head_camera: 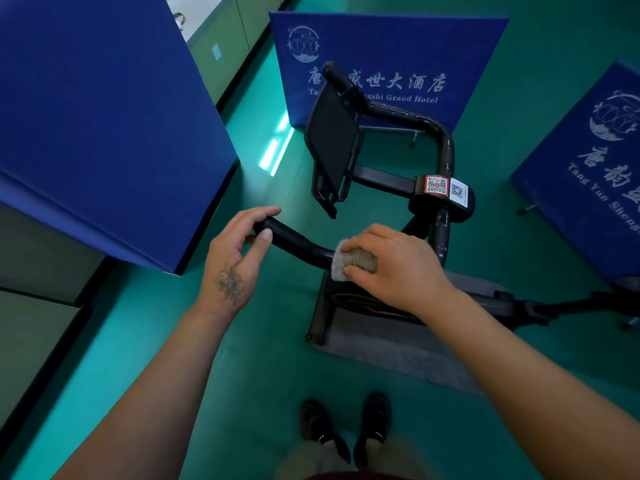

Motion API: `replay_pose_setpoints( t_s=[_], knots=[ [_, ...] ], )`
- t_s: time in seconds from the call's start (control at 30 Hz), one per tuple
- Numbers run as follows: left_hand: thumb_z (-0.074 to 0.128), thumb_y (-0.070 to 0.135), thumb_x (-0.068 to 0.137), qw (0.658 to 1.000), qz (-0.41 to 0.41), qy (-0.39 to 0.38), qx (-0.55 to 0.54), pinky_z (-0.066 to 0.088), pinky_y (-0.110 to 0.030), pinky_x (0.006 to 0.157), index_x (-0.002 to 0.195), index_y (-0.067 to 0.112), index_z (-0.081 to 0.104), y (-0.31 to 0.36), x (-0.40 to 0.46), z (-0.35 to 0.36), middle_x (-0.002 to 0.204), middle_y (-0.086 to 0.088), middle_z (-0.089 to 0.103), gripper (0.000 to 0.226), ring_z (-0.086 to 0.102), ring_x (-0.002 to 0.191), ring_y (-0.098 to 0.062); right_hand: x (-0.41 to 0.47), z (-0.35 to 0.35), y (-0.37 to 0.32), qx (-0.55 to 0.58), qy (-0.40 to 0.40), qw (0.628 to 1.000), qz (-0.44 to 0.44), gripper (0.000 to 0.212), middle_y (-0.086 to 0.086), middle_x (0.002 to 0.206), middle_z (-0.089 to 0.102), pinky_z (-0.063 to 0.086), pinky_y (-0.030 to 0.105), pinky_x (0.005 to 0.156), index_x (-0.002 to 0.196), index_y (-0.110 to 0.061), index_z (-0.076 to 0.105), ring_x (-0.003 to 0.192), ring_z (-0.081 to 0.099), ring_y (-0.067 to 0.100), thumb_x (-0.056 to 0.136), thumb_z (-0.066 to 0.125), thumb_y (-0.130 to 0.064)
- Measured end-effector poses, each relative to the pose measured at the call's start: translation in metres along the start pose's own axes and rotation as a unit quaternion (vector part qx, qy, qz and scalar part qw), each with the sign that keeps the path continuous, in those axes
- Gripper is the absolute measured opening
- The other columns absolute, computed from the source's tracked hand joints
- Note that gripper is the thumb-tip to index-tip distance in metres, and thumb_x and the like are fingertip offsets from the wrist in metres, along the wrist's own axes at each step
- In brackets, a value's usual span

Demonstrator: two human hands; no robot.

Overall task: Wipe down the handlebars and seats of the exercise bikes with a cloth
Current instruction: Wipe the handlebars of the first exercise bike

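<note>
The right hand (394,268) presses a grey cloth (353,260), its grip curled round it, against the near handlebar (298,242) of the exercise bike (440,202), while the left hand (239,251) steadies the bar's end, fingers and thumb curled loosely about it. To clean well, the cloth should wrap the bar fully and slide toward the end, the left hand yielding as it comes.

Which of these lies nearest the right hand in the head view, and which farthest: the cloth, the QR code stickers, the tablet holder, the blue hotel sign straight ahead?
From the right hand:
1. Cloth: gripped under its fingers, on the near handlebar.
2. QR code stickers: just beyond, on the bike's centre clamp.
3. Tablet holder: farther ahead, to the left.
4. Blue hotel sign: farthest, standing behind the bike.
</note>
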State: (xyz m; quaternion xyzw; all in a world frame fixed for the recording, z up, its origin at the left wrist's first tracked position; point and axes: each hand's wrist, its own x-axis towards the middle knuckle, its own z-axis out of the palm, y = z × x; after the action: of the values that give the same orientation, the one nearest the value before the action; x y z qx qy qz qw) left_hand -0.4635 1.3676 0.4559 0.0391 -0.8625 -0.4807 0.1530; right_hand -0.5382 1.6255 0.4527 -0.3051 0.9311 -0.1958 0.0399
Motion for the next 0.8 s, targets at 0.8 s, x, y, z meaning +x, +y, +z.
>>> replay_pose_setpoints(
  t_s=[0.8],
  knots=[
    [0.082,0.044,0.089,0.936,0.167,-0.138,0.276,0.042,-0.024,0.093,0.116,0.023,0.076,0.006,0.024,-0.001,0.110,0.012,0.065,0.034,0.054,0.106,-0.014,0.012,0.001,-0.015,0.006,0.018,1.000,-0.021,0.035,-0.014,0.122,0.064,0.050,0.033,0.072,0.131,-0.042,0.065,0.096,0.069,0.018,0.098,0.062,-0.052]
  ],
)
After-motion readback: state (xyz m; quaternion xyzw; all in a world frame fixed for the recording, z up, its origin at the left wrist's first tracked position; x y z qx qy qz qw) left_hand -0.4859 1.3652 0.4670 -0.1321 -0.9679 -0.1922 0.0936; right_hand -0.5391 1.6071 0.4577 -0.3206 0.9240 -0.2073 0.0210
